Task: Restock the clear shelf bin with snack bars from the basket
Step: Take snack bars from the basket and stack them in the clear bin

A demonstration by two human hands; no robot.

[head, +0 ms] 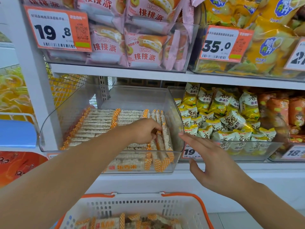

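Beside, yellow snack bags (219, 119) crowd the clear bin's (175, 103) right wall.

Bright, even store light; soft focus, wide-angle bending at edges.

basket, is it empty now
No, the basket at the bottom of the head view holds several snack bars with orange-checked ends.
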